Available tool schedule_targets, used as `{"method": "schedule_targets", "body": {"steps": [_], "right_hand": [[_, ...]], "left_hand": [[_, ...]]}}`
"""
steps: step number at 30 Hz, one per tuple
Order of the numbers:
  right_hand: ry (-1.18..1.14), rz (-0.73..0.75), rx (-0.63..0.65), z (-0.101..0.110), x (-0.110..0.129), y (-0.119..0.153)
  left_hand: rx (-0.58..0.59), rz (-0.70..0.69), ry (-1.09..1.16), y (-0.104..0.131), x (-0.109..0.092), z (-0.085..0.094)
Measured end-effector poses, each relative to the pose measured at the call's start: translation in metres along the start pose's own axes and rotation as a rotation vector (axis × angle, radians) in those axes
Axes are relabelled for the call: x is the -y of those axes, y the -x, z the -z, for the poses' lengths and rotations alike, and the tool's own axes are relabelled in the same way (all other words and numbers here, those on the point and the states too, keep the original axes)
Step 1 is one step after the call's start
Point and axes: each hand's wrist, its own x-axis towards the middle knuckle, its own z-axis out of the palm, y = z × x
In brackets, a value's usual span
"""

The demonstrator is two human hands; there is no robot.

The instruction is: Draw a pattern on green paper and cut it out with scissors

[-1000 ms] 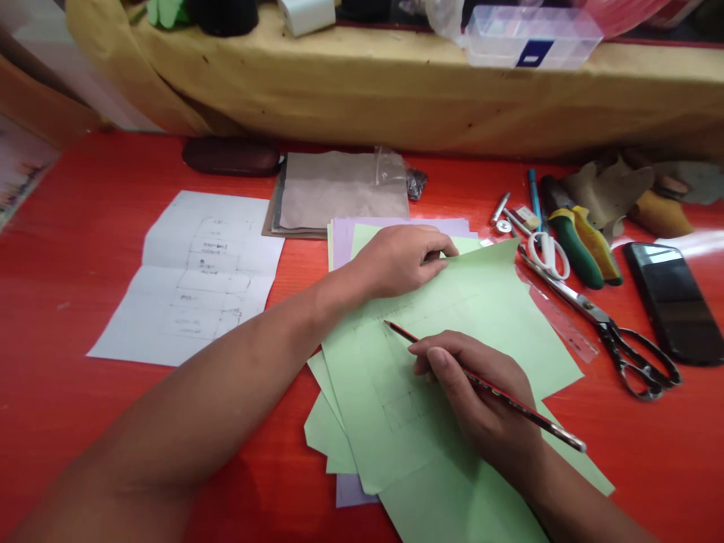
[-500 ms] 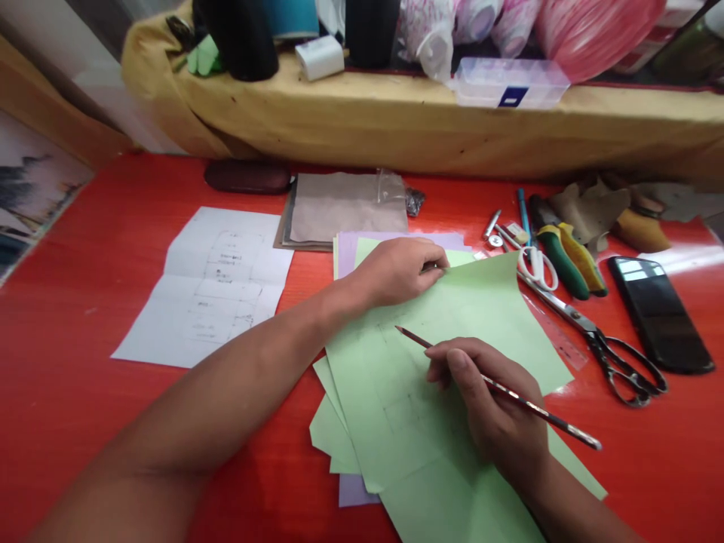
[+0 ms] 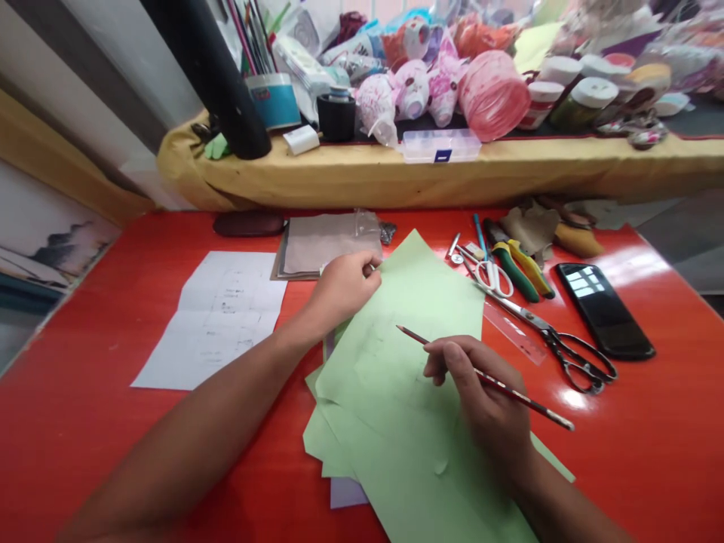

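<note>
My right hand (image 3: 489, 400) pinches the pencil (image 3: 526, 400), left hand (image 3: 346, 288) curls at the green sheet (image 3: 433, 298), can't tell if gripping; I'd press it flat for clean lines.

The right hand (image 3: 489, 392) holds 1 pencil (image 3: 526, 400) over green paper (image 3: 385, 377); the left hand (image 3: 346, 290) is at its edge.

Place: craft corner, home or workshop cannot be told | scissors (image 3: 541, 324), pliers (image 3: 512, 269) and green paper (image 3: 396, 407) are spread on a red table (image 3: 84, 430) | jars (image 3: 593, 93) are set on a cloth-covered ledge (image 3: 351, 181)
</note>
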Motion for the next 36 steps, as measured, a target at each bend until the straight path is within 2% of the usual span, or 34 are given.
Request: {"method": "schedule_targets", "body": {"steps": [4, 8, 14, 18, 25, 36], "right_hand": [[0.010, -0.010, 0.022, 0.000, -0.003, -0.001], [-0.005, 0.002, 0.090, 0.000, -0.005, 0.001], [0.027, 0.010, 0.267, -0.003, -0.011, 0.007], [0.098, 0.075, 0.413, -0.006, -0.009, 0.009], [0.105, 0.071, 0.404, -0.010, -0.006, 0.009], [0.068, 0.080, 0.498, -0.012, -0.014, 0.016]], "left_hand": [[0.001, 0.123, 0.021, 0.025, 0.005, 0.017], [0.010, 0.262, 0.051, 0.057, 0.022, 0.026], [-0.066, 0.246, 0.031, 0.091, 0.039, 0.020], [-0.108, 0.194, 0.006, 0.094, 0.041, 0.013], [-0.147, 0.093, -0.043, 0.092, 0.049, 0.006], [-0.187, 0.038, -0.060, 0.091, 0.053, 0.003]]}}
